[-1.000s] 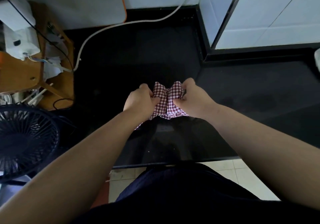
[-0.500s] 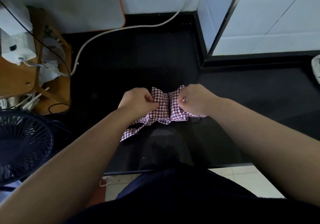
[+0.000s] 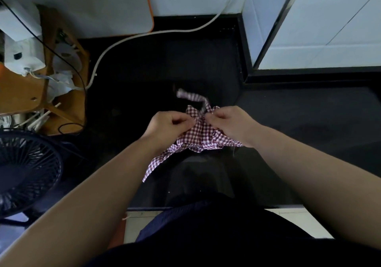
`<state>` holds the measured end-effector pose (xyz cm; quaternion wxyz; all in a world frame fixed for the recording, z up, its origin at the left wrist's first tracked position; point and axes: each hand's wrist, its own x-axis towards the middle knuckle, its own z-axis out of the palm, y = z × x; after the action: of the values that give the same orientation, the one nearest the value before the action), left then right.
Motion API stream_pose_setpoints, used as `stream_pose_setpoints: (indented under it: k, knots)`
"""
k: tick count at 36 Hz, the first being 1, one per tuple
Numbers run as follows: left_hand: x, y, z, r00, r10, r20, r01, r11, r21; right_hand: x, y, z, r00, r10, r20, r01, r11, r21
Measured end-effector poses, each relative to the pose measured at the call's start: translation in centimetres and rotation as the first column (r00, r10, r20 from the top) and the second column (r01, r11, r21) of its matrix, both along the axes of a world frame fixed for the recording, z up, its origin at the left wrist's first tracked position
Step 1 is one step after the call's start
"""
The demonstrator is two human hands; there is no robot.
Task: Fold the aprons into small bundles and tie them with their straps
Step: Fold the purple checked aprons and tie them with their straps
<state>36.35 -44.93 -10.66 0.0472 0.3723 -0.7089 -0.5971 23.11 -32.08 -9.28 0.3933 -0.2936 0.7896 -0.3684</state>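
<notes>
A red-and-white checked apron (image 3: pixel 201 137) lies bunched into a small bundle on the black counter (image 3: pixel 288 122). My left hand (image 3: pixel 168 125) pinches the cloth at the bundle's left side, fingers curled. My right hand (image 3: pixel 227 123) pinches it at the right, close to the left hand. One strap (image 3: pixel 191 96) loops up and away behind the bundle, blurred. Another strap (image 3: pixel 158 163) trails down-left toward me over the counter.
A black fan (image 3: pixel 24 174) stands at the lower left. A wooden stand (image 3: pixel 61 101) with white clutter and cables sits at the left. A white hose (image 3: pixel 144 36) curves across the back. White tiled walls (image 3: pixel 319 29) rise at the back right.
One strap has flicked up behind the bundle. My hands have come closer together at the bundle's top, and the lower strap now hangs further down-left.
</notes>
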Motion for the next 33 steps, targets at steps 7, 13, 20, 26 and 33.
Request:
stream_pose_setpoints:
  k: [7, 13, 20, 26, 33]
  knots:
    - [-0.4, 1.7, -1.2, 0.992, -0.003, -0.124, -0.013, 0.992, -0.128, 0.4, -0.6, -0.3, 0.994, 0.083, -0.066, -0.085, 0.996, -0.035]
    - [-1.2, 1.5, -0.7, 0.993, 0.039, -0.115, -0.046, 0.997, -0.059, 0.2, -0.3, -0.3, 0.973, 0.222, -0.063, -0.226, 0.971, -0.078]
    - [-1.2, 1.9, 0.0, 0.985, 0.042, -0.167, -0.025, 0.994, 0.104, 0.1, -0.9, -0.6, 0.93, 0.304, -0.206, -0.312, 0.95, -0.01]
    - [-0.3, 1.6, -0.1, 0.976, -0.054, -0.212, 0.079, 0.991, 0.108, 0.4, -1.3, -0.6, 0.928, 0.308, -0.209, -0.309, 0.951, 0.026]
    - [-0.5, 1.2, -1.4, 0.969, 0.201, -0.141, -0.111, 0.871, 0.479, -0.8, -1.2, 0.1, 0.924, 0.145, 0.353, -0.159, 0.987, 0.009]
